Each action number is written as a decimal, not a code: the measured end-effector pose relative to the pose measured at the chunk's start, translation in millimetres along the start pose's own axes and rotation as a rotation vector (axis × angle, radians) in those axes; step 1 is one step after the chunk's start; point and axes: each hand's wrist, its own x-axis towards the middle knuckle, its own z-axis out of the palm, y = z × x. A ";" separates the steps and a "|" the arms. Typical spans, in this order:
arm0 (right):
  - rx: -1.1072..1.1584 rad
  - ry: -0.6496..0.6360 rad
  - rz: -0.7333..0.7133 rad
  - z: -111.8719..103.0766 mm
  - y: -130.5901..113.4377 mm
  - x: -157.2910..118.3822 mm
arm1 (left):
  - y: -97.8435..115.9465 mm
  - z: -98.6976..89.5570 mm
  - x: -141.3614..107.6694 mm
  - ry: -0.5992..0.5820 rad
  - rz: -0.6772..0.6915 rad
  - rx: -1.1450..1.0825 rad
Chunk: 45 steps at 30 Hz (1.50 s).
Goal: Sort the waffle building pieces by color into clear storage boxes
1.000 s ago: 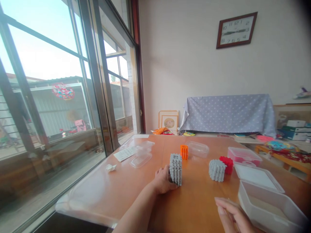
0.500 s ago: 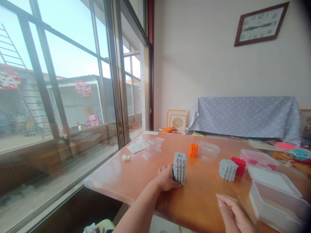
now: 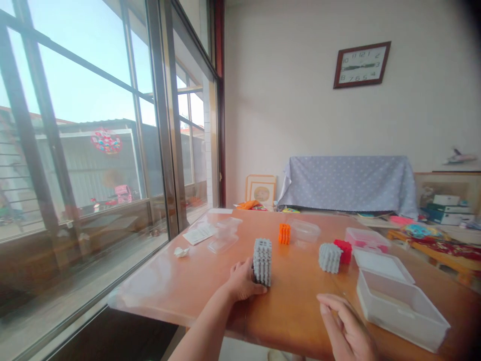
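My left hand point(image 3: 244, 281) is closed around the lower left side of a tall grey stack of interlocking plastic blocks point(image 3: 262, 263). The stack is upright on the wooden table, its thumb-side base near my thumb. Over the table's front right part, my right hand point(image 3: 347, 326) is loosely curled, thumb tip close to the index fingertip, and I see nothing between them. Beyond it sit a wider grey block piece point(image 3: 329, 258) and, partly behind that, a red block piece point(image 3: 345, 251). A small orange block stack point(image 3: 284, 234) stands farther back.
At the right, an open clear plastic box point(image 3: 404, 311) lies near a pink-tinted container point(image 3: 366, 240). Clear trays point(image 3: 225, 235), a paper sheet point(image 3: 199, 233) and crumpled tissue point(image 3: 181, 252) lie at the left. A clear lid point(image 3: 306, 230) is behind the orange stack. Windows border the table's left.
The camera view has turned right, so everything appears shifted left. My left hand still holds the grey stack in place, and my right hand keeps nearly the same curled pose.
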 end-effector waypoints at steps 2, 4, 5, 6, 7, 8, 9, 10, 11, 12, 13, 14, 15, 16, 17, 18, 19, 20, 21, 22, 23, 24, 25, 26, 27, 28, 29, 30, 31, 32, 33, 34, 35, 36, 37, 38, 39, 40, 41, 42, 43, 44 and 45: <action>-0.048 0.049 -0.041 -19.1 -8.0 5.8 | -1.6 0.1 -0.7 0.011 0.008 -0.009; -0.141 0.117 -0.093 -43.4 -10.1 15.5 | -5.7 2.0 -1.0 0.052 0.039 -0.047; -0.217 0.163 -0.103 -56.5 -7.5 20.8 | -8.3 3.7 -1.0 0.082 0.055 -0.065; -0.313 0.194 -0.098 -69.3 -2.2 25.8 | -10.9 6.1 -1.1 0.123 0.066 -0.066; -0.421 0.198 -0.071 -81.3 6.0 29.8 | -13.0 9.1 -1.1 0.161 0.055 -0.061; -0.523 0.199 -0.023 -91.8 16.7 32.5 | -14.6 12.5 -1.3 0.200 0.028 -0.045; -0.622 0.189 0.032 -100.4 29.5 33.7 | -15.4 16.1 -1.6 0.236 -0.015 -0.015; -0.706 0.148 0.074 -106.8 43.5 33.2 | -15.3 19.8 -1.9 0.271 -0.059 0.010; -0.756 0.096 0.091 -111.1 58.0 31.5 | -14.4 23.3 -2.5 0.303 -0.102 0.030; -0.776 0.058 0.089 -113.4 72.0 29.0 | -12.7 26.3 -3.2 0.324 -0.134 0.045; -0.777 0.023 0.078 -114.3 84.7 26.0 | -10.4 28.8 -4.2 0.339 -0.154 0.053; -0.767 0.006 0.062 -114.2 95.5 23.2 | -7.5 30.6 -5.5 0.344 -0.161 0.057; -0.754 0.000 0.050 -113.6 104.1 20.7 | -4.4 31.6 -7.0 0.339 -0.155 0.058; -0.741 0.002 0.041 -113.0 110.6 18.9 | -1.0 31.9 -8.9 0.328 -0.140 0.060; -0.725 0.005 0.033 -112.6 115.2 17.6 | 2.4 31.6 -10.9 0.313 -0.126 0.060; -0.709 0.006 0.026 -112.8 118.5 16.7 | 5.6 30.8 -12.9 0.295 -0.118 0.059; -0.690 0.005 0.021 -113.5 120.9 16.1 | 8.6 29.8 -14.9 0.276 -0.116 0.056; -0.668 0.008 0.018 -114.9 123.1 15.5 | 11.1 28.8 -16.6 0.259 -0.120 0.050; -0.645 0.020 0.017 -116.9 125.3 14.9 | 13.0 27.9 -18.0 0.243 -0.127 0.045; -0.621 0.037 0.020 -119.4 127.6 14.2 | 14.4 27.3 -19.0 0.230 -0.133 0.043; -0.600 0.066 0.025 -122.5 129.7 13.6 | 15.2 27.2 -19.5 0.221 -0.137 0.045; -0.585 0.098 0.028 -125.8 131.4 13.4 | 15.5 27.4 -19.8 0.215 -0.137 0.052; -0.573 0.121 0.025 -129.0 131.8 13.9 | 15.5 28.0 -19.7 0.213 -0.137 0.059; -0.562 0.150 0.012 -131.9 130.3 15.3 | 15.2 28.9 -19.5 0.212 -0.139 0.064; -0.553 0.173 -0.009 -134.0 126.3 17.8 | 14.8 29.9 -19.3 0.214 -0.141 0.068; -0.541 0.192 -0.031 -134.8 119.5 21.3 | 14.5 30.9 -19.0 0.216 -0.143 0.067; -0.530 0.190 -0.048 -133.8 109.7 25.7 | 14.2 31.8 -18.8 0.217 -0.142 0.065; -0.516 0.156 -0.066 -130.7 97.4 30.8 | 14.1 32.5 -18.7 0.220 -0.139 0.061; -0.499 0.117 -0.081 -125.3 83.2 36.3 | 14.1 33.1 -18.8 0.224 -0.136 0.057; -0.477 0.070 -0.100 -117.4 68.1 42.1 | 14.3 33.3 -19.0 0.227 -0.135 0.053; -0.450 0.022 -0.120 -107.2 53.0 47.9 | 14.6 33.4 -19.4 0.230 -0.135 0.050; -0.423 -0.017 -0.129 -95.1 39.0 53.4 | 15.0 33.3 -19.9 0.230 -0.137 0.049; -0.393 -0.067 -0.145 -81.3 26.7 58.4 | 15.5 33.1 -20.5 0.229 -0.138 0.051; -0.361 -0.105 -0.152 -66.6 16.6 62.8 | 15.9 33.0 -21.1 0.226 -0.137 0.055; -0.331 -0.138 -0.149 -51.4 9.0 66.5 | 16.3 32.9 -21.9 0.225 -0.134 0.061; -0.301 -0.180 -0.149 -36.4 3.8 69.3 | 16.6 32.9 -22.6 0.227 -0.128 0.068; -0.274 -0.212 -0.146 -22.1 0.8 71.4 | 16.9 33.1 -23.2 0.231 -0.122 0.075; -0.253 -0.243 -0.142 -8.9 -0.2 72.7 | 17.1 33.2 -23.9 0.236 -0.117 0.081; -0.237 -0.276 -0.144 2.7 0.3 73.6 | 17.2 33.4 -24.4 0.240 -0.113 0.088; -0.230 -0.299 -0.140 12.6 1.9 74.0 | 17.4 33.5 -24.9 0.240 -0.111 0.094; -0.234 -0.302 -0.129 20.5 4.3 74.3 | 17.6 33.4 -25.3 0.238 -0.114 0.099; -0.241 -0.302 -0.122 26.6 7.0 74.5 | 17.8 33.1 -25.7 0.232 -0.118 0.101; -0.246 -0.305 -0.122 30.9 9.7 74.7 | 18.1 32.7 -26.0 0.226 -0.121 0.101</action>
